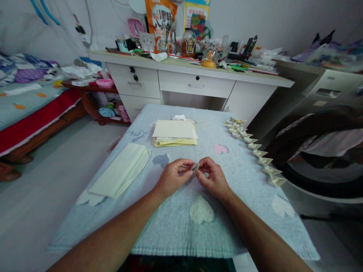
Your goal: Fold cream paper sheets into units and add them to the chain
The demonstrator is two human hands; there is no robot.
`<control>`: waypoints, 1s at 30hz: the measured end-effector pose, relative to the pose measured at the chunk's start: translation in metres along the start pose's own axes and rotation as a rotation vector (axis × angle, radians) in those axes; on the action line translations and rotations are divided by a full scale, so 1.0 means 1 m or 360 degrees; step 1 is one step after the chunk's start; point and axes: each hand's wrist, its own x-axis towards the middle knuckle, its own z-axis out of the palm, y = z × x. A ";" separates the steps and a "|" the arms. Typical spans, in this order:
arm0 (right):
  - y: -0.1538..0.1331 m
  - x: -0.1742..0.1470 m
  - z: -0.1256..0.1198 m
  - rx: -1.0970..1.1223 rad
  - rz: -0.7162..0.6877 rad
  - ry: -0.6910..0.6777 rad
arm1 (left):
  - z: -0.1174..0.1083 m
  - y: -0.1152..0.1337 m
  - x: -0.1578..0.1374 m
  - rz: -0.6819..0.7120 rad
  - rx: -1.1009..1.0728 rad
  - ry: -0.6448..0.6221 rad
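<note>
Jar on the far desk holds something amber. Your left hand and right hand pinch a small folded paper between thumbs and fingertips.

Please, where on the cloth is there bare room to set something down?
On the cloth: between the right hand and the folded row, and farther back, between the paper stack and that row. The desk is crowded along its top.

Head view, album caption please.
Bare left hand and right hand hold a small greyish piece above pale blue heart-patterned cloth.
</note>
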 end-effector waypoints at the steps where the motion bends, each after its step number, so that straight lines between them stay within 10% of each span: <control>1: 0.000 0.000 0.000 -0.0018 -0.0011 0.0003 | 0.001 0.002 0.000 -0.0012 0.0003 0.0018; 23: 0.002 0.002 -0.003 -0.0549 -0.0569 0.0029 | 0.004 0.005 0.000 -0.0453 -0.1069 0.0091; 30: -0.004 0.001 -0.005 -0.0422 -0.0516 -0.0074 | 0.006 -0.003 0.001 -0.0408 -0.0898 0.0122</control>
